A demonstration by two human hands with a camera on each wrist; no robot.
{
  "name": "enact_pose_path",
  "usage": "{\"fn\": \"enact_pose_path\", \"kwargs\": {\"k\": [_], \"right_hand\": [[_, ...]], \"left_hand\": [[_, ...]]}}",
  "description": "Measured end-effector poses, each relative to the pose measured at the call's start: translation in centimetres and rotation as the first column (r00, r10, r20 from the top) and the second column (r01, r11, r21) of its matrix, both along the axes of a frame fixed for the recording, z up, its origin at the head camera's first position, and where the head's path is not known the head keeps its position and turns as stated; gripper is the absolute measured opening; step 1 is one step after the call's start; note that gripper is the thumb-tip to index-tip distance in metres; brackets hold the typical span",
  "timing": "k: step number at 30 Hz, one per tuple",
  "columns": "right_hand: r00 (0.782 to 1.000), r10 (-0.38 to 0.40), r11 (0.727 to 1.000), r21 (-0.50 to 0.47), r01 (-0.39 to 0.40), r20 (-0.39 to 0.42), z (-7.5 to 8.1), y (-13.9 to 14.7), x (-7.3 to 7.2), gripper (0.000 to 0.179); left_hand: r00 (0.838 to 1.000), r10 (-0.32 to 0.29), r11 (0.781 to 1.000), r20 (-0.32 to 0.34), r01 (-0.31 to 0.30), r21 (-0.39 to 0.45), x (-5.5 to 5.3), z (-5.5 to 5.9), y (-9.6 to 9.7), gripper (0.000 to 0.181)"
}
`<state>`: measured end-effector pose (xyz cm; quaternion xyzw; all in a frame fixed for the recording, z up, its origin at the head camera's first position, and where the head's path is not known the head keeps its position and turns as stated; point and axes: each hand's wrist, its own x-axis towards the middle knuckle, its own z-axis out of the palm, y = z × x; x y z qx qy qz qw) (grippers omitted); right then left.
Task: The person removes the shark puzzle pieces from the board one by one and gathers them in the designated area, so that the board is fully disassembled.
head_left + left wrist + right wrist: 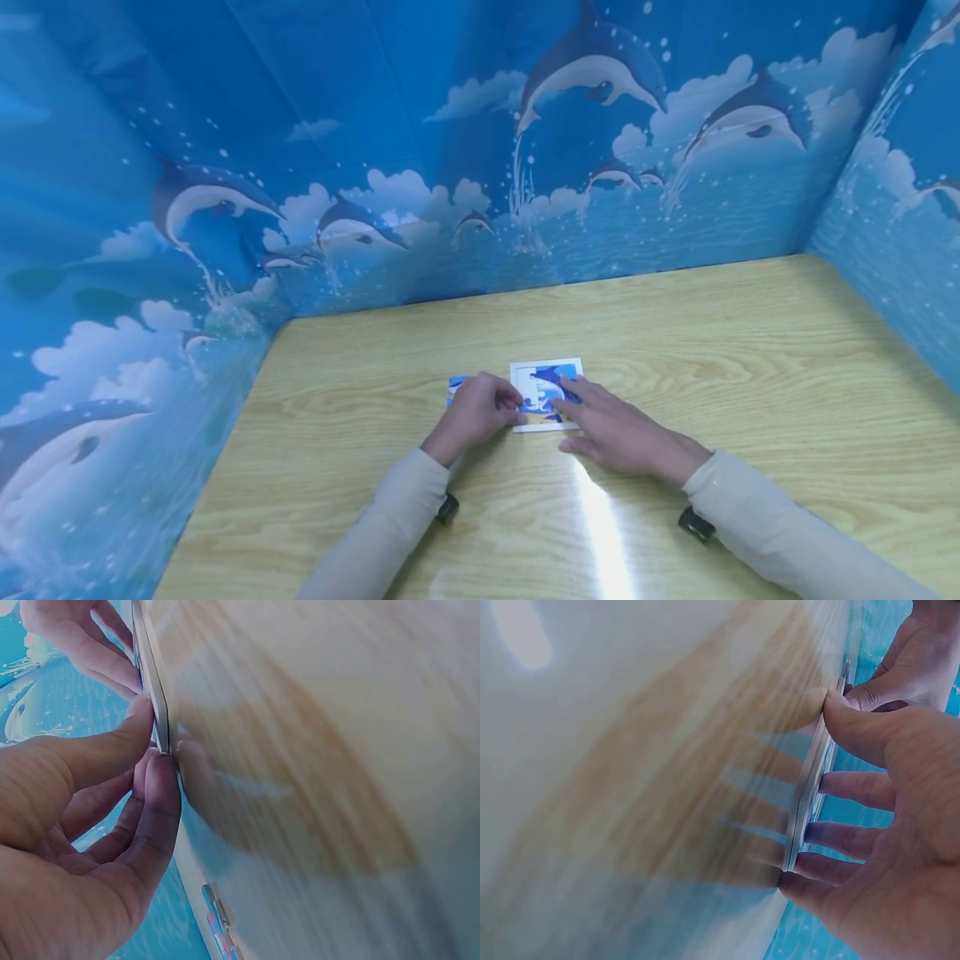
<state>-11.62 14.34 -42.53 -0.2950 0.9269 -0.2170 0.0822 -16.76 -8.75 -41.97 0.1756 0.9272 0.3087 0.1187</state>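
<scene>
A small square jigsaw puzzle [551, 375] in a white frame lies on the table, showing a dolphin over blue water and sand. White backing shows in its upper left part. At the lower left corner of the frame, my left hand [480, 408] has thumb and curled fingers around the edge; the left wrist view shows the thumb [139, 720] against the frame's side. My right hand [618, 425] reaches over the right side with fingers spread, fingertips [821, 832] resting on the puzzle and thumb at the near edge. Both hands hide parts of the picture.
Blue puzzle pieces [454, 385] lie just left of the left hand, partly covered by it, and show low in the left wrist view. The wood-grain table [360, 400] meets a blue dolphin-print curtain [420, 242] at its back and sides.
</scene>
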Motion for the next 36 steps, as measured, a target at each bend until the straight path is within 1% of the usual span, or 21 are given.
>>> {"fn": "enact_pose_path", "kwargs": {"k": [8, 16, 23, 28, 32, 36], "right_hand": [[1.0, 0.007, 1.0, -0.013, -0.007, -0.009, 0.0, 0.07, 0.09, 0.063], [1.0, 0.007, 1.0, -0.016, -0.007, -0.005, -0.16, -0.01, 0.05, 0.063], [1.0, 0.002, 1.0, -0.014, -0.002, -0.001, -0.08, -0.01, 0.04, 0.062], [1.0, 0.006, 1.0, -0.016, -0.006, -0.008, 0.03, 0.09, 0.11, 0.061], [1.0, 0.008, 1.0, -0.016, -0.008, -0.011, 0.0, 0.16, 0.14, 0.06], [1.0, 0.007, 1.0, -0.014, -0.007, -0.008, 0.05, 0.1, 0.12, 0.06]], "left_hand": [[1.0, -0.017, 1.0, -0.008, 0.017, 0.013, 0.08, -0.03, 0.05, 0.015], [1.0, -0.013, 1.0, -0.015, 0.013, 0.015, 0.1, -0.21, 0.04, 0.016], [1.0, 0.014, 1.0, 0.001, -0.014, 0.007, 0.25, -0.2, 0.13, 0.017], [0.999, 0.04, 0.999, 0.001, -0.04, -0.003, 0.26, -0.15, 0.31, 0.017], [0.998, 0.056, 0.998, -0.003, -0.056, -0.009, 0.33, 0.0, 0.37, 0.017], [0.998, 0.063, 0.998, -0.021, -0.063, -0.013, 0.39, 0.03, 0.36, 0.017]]}}
